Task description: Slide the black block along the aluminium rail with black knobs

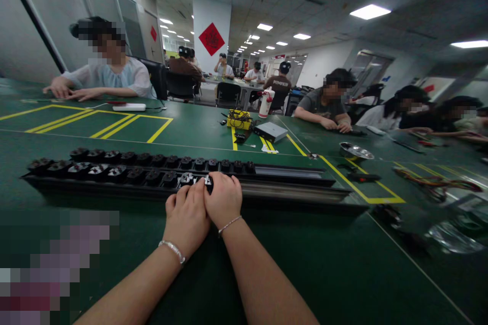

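Two long black metal channels lie side by side on the green table; the near channel (293,193) and the far channel (293,172) each carry a row of black socket modules (135,176) in their left part. My left hand (187,219) is closed at the near row, its fingers bent over a socket module with white parts (186,179). Pressed against it, my right hand (225,199) is closed around the last module (208,182) of that row. My fingers hide most of this module. To the right of my hands the channels show bare metal inside.
Ahead stand a yellow box with black cables (239,119), a grey box (270,131) and a white-and-red bottle (266,102). A metal bowl (356,151), wires (434,180) and clear plastic bags (455,236) lie to the right. People sit across the table.
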Demonstrator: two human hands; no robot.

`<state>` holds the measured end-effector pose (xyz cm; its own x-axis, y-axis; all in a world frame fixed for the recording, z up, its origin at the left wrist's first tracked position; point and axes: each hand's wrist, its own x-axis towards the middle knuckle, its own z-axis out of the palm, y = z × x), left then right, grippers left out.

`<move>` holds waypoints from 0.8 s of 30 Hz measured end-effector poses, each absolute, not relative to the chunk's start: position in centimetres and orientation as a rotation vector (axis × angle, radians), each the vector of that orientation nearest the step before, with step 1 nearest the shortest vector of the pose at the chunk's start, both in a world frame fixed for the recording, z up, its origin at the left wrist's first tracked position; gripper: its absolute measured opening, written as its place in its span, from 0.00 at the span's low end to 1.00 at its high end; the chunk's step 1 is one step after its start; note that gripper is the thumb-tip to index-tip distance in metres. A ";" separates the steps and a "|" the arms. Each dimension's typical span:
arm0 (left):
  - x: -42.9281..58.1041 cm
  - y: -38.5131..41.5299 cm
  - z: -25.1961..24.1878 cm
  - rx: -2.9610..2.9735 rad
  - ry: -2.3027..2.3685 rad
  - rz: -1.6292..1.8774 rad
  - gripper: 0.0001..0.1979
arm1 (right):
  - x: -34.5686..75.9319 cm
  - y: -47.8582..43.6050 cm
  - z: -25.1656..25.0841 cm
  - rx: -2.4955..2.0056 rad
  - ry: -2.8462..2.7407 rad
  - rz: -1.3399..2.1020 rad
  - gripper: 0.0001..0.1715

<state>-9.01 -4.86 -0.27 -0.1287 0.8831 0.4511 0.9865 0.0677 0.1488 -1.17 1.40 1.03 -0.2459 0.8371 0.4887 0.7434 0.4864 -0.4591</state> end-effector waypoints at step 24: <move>-10.1 -4.0 -0.3 -1.961 -2.019 -0.586 0.19 | -1.0 1.2 1.3 -1.270 -2.023 0.158 0.14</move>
